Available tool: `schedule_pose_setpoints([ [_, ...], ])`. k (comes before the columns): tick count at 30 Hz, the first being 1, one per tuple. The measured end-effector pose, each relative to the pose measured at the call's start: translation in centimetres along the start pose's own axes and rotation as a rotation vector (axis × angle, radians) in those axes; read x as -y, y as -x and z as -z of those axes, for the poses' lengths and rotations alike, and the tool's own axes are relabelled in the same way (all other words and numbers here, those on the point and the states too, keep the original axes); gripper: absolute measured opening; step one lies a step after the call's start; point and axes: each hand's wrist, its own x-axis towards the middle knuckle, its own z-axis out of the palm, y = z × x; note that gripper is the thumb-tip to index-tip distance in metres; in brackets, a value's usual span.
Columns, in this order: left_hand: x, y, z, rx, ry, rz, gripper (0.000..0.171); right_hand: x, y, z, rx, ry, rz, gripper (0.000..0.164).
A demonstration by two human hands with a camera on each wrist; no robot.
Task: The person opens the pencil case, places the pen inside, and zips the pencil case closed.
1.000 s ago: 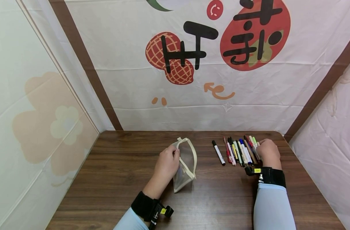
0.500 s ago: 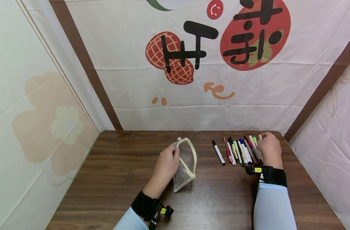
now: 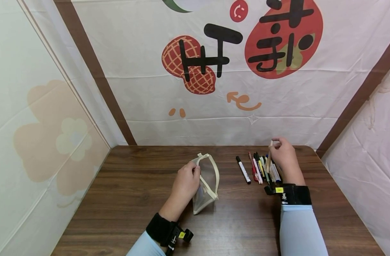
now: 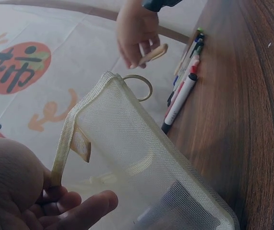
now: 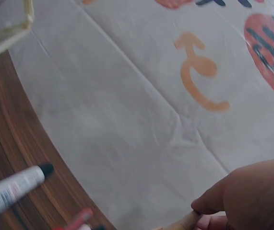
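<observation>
My left hand [image 3: 186, 180] pinches the rim of a cream mesh zip pouch [image 3: 207, 204], which stands on the table with its mouth spread. Inside, a bluish-grey shape [image 4: 161, 206] shows blurred through the mesh in the left wrist view. My right hand [image 3: 285, 156] grips a slim beige pen [image 3: 269, 158] near its upper end. That pen is raised above a row of pens and markers [image 3: 261, 170], part of which the hand and forearm hide. In the right wrist view the beige pen [image 5: 187, 221] appears at the bottom edge, between thumb and fingers.
A white marker with a black cap [image 3: 244, 170] lies apart, between pouch and row. The brown wooden table [image 3: 134, 185] meets a printed white cloth wall [image 3: 150, 106] behind. More cloth hangs at both sides. Each wrist wears a black camera strap.
My right hand has lifted the beige pen from the right end of the row and moved left with it, over the other pens. My left hand and the pouch have stayed in place.
</observation>
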Motion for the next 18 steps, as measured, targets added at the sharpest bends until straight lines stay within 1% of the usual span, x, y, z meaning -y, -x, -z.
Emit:
schedule_pose_setpoints([
  [4, 0.0, 0.1, 0.1, 0.009, 0.003, 0.011, 0.024, 1.2, 0.2, -1.3, 0.007, -0.024, 0.068, 0.051],
  [10, -0.1, 0.2, 0.1, 0.031, 0.03, 0.023, 0.024, 3.0, 0.5, -3.7, 0.035, -0.032, 0.141, 0.047],
  [14, -0.1, 0.2, 0.0, 0.022, 0.019, 0.014, 0.025, 4.3, 0.9, -5.2, 0.058, -0.063, 0.198, 0.045],
  [18, -0.1, 0.2, 0.0, 0.019, 0.011, 0.01, 0.024, 5.6, 1.5, -6.6, 0.089, -0.1, 0.223, 0.045],
])
